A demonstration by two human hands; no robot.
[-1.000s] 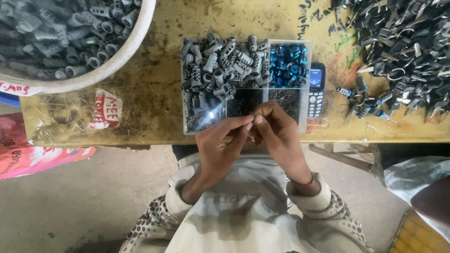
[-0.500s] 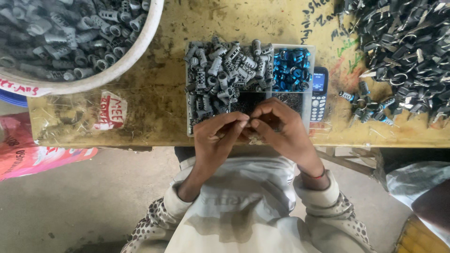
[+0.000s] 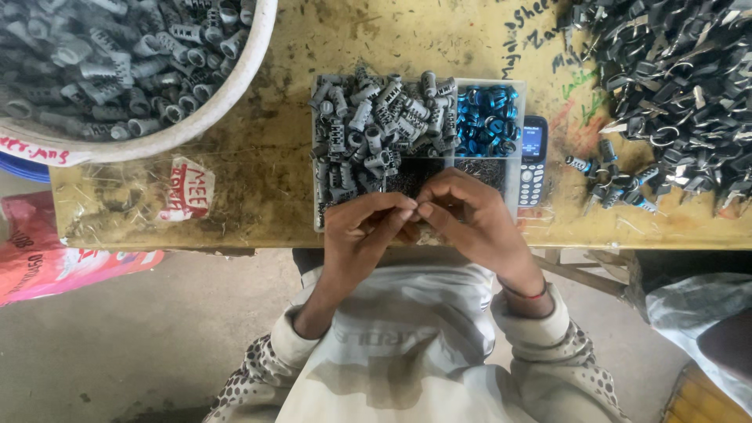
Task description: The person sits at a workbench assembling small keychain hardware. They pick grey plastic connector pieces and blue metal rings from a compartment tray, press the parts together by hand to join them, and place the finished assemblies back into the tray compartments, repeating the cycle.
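My left hand (image 3: 362,233) and my right hand (image 3: 475,218) meet fingertip to fingertip at the near edge of a yellow wooden table (image 3: 258,180). They pinch a small part between them, mostly hidden by the fingers. Just beyond them sits a clear compartment tray (image 3: 513,188). Its large section holds a heap of grey metal cylinders (image 3: 376,129). A smaller section holds blue rings (image 3: 487,120). Two near sections hold tiny dark pieces (image 3: 413,174).
A white tub (image 3: 227,98) full of grey cylinders stands at the far left. A small keypad phone (image 3: 533,160) lies right of the tray. A pile of dark metal parts (image 3: 674,86) covers the right side, with finished pieces (image 3: 615,188) nearby. A red bag (image 3: 47,258) lies on the floor.
The view has shifted slightly so the table sits a bit lower in frame. My hands stay together at the tray's near edge, fingers working the small part.
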